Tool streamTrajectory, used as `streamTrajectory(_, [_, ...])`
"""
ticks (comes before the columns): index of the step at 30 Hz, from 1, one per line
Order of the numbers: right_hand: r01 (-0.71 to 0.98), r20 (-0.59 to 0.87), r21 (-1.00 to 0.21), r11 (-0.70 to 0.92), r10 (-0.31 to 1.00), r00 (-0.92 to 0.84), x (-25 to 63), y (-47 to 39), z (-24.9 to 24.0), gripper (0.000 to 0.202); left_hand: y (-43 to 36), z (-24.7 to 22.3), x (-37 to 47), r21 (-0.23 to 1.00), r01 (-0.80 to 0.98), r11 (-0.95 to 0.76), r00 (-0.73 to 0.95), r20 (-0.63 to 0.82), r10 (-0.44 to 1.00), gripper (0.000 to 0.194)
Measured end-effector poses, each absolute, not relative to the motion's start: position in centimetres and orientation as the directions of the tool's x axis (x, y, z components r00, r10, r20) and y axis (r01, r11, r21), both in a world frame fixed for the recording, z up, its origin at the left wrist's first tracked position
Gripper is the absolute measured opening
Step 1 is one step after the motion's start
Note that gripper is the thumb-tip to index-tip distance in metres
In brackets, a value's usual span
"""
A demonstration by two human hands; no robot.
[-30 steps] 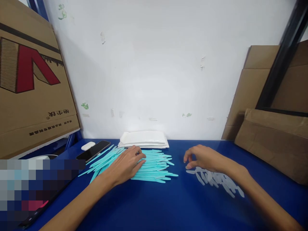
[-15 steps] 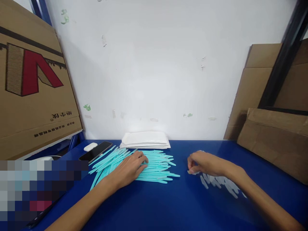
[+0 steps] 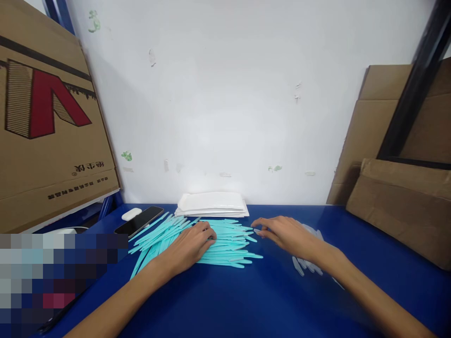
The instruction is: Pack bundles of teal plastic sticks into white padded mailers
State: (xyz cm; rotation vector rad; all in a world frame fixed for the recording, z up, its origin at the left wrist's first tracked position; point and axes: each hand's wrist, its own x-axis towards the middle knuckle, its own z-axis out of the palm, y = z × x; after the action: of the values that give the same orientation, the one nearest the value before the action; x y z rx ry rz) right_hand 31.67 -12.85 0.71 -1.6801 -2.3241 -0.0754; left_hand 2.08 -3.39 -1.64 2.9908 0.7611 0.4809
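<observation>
A loose heap of slim turquoise sticks (image 3: 229, 244) lies on a blue counter (image 3: 218, 300), just left of centre. The right-hand sticks run roughly side by side, their tips pointing right, perhaps so that the ends face the right hand; those at the left slant and cross. They look smooth, flat and narrow, tapering toward the tips. The left hand (image 3: 195, 242) rests over the middle of the heap, its fingers loosely curled, probably to steady it; whether it grips a stick cannot be told. The right hand (image 3: 287, 234) is near the tips, thumb and forefinger almost together, apparently pinching a small clear piece (image 3: 259, 231). More translucent pieces (image 3: 306, 266) lie beneath and beside the right wrist, likely placed there for easy reach; the forearm partly hides them. Behind the heap, a stack of white packets (image 3: 211, 205) sits against the wall, seemingly set back from the hands. Left of the sticks are a dark phone (image 3: 139, 223) and a white case (image 3: 131, 214). Cardboard stands at both sides.
</observation>
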Motion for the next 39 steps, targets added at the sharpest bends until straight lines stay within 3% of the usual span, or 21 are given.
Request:
streamTrajectory(14, [0.923, 0.342, -0.154, 0.354, 0.895, -0.286, 30.2, -13.4, 0.8, 0.023, -3.2, -2.2, 2.3, 0.055, 0.461, -0.886, 0.824, 0.343, 0.451, 0.029])
streamTrajectory(20, [0.931, 0.433, -0.111, 0.348, 0.86, -0.27, 30.0, -13.5, 1.1, 0.021, -3.8, -1.5, 2.1, 0.147, 0.467, -0.872, 0.796, 0.361, 0.487, 0.026])
streamTrajectory(28, [0.927, 0.412, -0.156, 0.342, 0.875, -0.253, 29.8, -13.6, 0.9, 0.024, -3.9, -1.5, 2.2, 0.215, 0.484, -0.848, 0.754, 0.39, 0.529, 0.026])
streamTrajectory(39, [0.939, 0.427, -0.096, 0.33, 0.866, -0.261, 30.3, -13.0, 0.3, 0.031, -3.4, -1.6, 2.3, 0.205, 0.541, -0.816, 0.73, 0.367, 0.576, 0.03])
